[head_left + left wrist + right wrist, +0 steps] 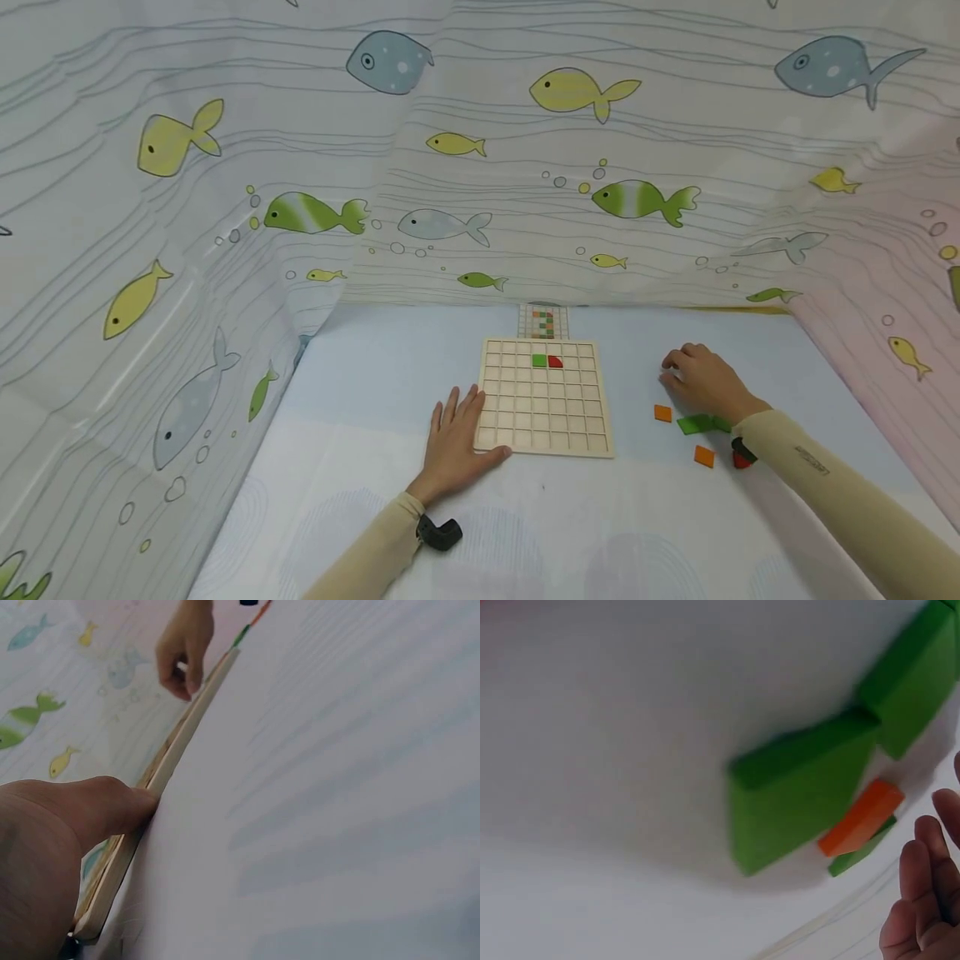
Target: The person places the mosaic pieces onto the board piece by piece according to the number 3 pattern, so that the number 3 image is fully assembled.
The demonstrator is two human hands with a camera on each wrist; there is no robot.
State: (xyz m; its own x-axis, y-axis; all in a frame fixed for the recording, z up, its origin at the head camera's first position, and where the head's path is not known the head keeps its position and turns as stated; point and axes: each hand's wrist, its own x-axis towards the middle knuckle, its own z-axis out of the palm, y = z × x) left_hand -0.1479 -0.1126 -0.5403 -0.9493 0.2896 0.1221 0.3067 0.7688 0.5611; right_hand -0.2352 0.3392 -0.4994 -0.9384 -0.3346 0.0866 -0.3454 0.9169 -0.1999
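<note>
A square wooden grid board [545, 417] lies flat, holding a green square tile [539, 361] and a red rounded-corner tile [555, 362] side by side near its far edge. My left hand [454, 446] rests at the board's left side, fingers spread, its thumb touching the near edge. To the right of the board, my right hand [705, 383] is low over the table with loosely bent fingers; I see nothing between them. Close to it lie orange tiles [663, 413], green tiles [802, 795] and a red tile [742, 457] partly hidden by the wrist.
A small card [543, 321] printed with a coloured grid pattern lies just past the board's far edge. Fish-patterned sheeting [517, 183] stands around the back and sides of the pale table [600, 517].
</note>
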